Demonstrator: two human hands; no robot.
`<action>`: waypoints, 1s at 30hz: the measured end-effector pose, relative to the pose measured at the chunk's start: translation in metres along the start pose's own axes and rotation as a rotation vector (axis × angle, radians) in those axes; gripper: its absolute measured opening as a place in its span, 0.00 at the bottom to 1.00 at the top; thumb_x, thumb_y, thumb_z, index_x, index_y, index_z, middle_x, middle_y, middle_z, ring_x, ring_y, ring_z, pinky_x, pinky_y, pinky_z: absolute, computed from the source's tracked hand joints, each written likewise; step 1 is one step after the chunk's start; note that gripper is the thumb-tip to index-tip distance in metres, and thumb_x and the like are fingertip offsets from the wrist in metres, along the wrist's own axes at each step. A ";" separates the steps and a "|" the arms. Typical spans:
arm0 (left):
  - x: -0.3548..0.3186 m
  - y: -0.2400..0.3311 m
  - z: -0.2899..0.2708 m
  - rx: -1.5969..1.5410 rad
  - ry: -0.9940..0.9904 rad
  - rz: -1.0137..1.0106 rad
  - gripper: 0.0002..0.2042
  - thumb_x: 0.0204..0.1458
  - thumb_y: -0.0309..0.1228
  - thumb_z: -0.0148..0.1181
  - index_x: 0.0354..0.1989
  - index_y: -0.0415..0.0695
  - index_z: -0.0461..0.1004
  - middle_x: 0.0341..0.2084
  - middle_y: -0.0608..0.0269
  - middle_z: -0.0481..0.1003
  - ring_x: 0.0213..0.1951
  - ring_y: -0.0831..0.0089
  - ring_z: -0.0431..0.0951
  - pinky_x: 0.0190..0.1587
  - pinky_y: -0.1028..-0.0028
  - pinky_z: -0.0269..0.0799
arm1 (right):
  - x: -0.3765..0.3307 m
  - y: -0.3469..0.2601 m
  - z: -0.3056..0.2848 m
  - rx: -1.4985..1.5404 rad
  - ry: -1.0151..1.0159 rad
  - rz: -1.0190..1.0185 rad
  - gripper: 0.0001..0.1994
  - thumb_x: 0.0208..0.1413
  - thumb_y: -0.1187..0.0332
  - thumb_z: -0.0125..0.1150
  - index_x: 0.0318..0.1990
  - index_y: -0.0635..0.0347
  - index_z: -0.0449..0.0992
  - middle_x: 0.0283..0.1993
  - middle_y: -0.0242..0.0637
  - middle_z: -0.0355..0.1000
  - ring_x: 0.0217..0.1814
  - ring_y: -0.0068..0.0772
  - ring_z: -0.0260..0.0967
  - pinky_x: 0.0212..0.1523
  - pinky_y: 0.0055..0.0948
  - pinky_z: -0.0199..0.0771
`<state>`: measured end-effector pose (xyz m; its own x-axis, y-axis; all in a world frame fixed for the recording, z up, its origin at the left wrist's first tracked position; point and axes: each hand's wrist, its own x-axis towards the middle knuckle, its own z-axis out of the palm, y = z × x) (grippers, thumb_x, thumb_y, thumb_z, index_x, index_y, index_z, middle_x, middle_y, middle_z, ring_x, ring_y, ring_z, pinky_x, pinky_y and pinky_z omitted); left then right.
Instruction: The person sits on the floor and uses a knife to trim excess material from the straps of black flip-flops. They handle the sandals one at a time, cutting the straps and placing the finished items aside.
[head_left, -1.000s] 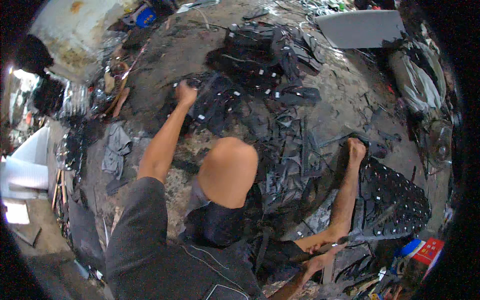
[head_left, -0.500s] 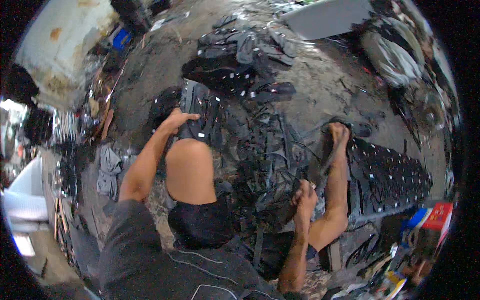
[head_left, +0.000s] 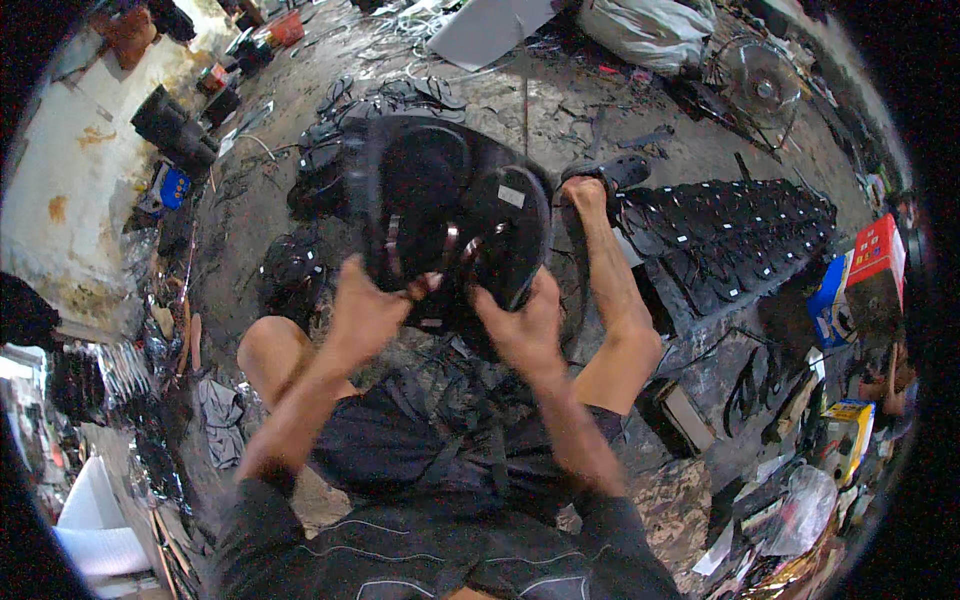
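In front of me, raised over the ground, are several black sandals held together, their soles and straps facing up. My left hand (head_left: pixel 365 310) grips the lower end of the left sandal (head_left: pixel 425 175), its thumb by the shiny strap. My right hand (head_left: pixel 525 320) is wrapped round the lower edge of the right sandal (head_left: pixel 515 225), which bears a pale label. The fingers beneath the sandals are hidden, and slight motion blurs the stack's left edge. I cannot tell exactly how many sandals are in the stack.
Rows of black sandals (head_left: pixel 720 235) lie on the ground to the right, past my right foot (head_left: pixel 585 190). More sandals (head_left: pixel 290 265) lie at the left. A red and blue box (head_left: pixel 865 270), a fan (head_left: pixel 760 80) and a white sack (head_left: pixel 650 30) stand farther out.
My left hand has moved from beside the left knee to the middle with sandals. My right hand has come up from near the right leg and grips them too. The view has shifted.
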<state>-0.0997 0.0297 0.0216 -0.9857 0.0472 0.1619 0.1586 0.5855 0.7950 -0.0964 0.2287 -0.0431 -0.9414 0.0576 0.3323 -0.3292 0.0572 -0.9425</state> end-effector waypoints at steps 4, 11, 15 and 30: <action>0.020 -0.001 0.032 0.148 -0.215 -0.178 0.26 0.50 0.30 0.69 0.59 0.37 0.70 0.50 0.51 0.79 0.52 0.59 0.80 0.58 0.62 0.74 | -0.018 0.058 0.003 0.111 0.206 0.222 0.22 0.50 0.74 0.73 0.53 0.66 0.74 0.43 0.39 0.80 0.44 0.32 0.78 0.51 0.33 0.76; -0.095 -0.035 0.082 -1.086 0.000 -0.424 0.32 0.54 0.27 0.67 0.68 0.44 0.62 0.61 0.56 0.71 0.61 0.58 0.73 0.63 0.49 0.71 | 0.028 0.101 -0.036 0.288 -0.382 0.705 0.20 0.62 0.57 0.64 0.51 0.67 0.76 0.44 0.35 0.79 0.44 0.24 0.75 0.47 0.26 0.77; -0.059 -0.094 0.155 -1.226 0.330 -1.065 0.28 0.55 0.30 0.69 0.63 0.48 0.65 0.57 0.59 0.72 0.54 0.58 0.75 0.55 0.50 0.78 | 0.002 0.150 -0.029 0.149 -0.087 0.682 0.22 0.65 0.53 0.59 0.35 0.68 0.80 0.40 0.33 0.79 0.39 0.29 0.73 0.47 0.30 0.73; -0.031 -0.111 0.150 -0.954 0.159 -1.242 0.15 0.59 0.46 0.65 0.40 0.46 0.78 0.25 0.65 0.76 0.20 0.77 0.70 0.24 0.73 0.65 | -0.125 0.027 -0.011 -0.461 -0.322 0.948 0.17 0.68 0.54 0.54 0.39 0.62 0.70 0.28 0.56 0.75 0.31 0.68 0.73 0.33 0.57 0.70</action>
<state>-0.0951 0.0844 -0.1595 -0.5164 -0.1742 -0.8385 -0.6766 -0.5171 0.5242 0.0131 0.2341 -0.1101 -0.7947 0.0156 -0.6068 0.5326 0.4975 -0.6847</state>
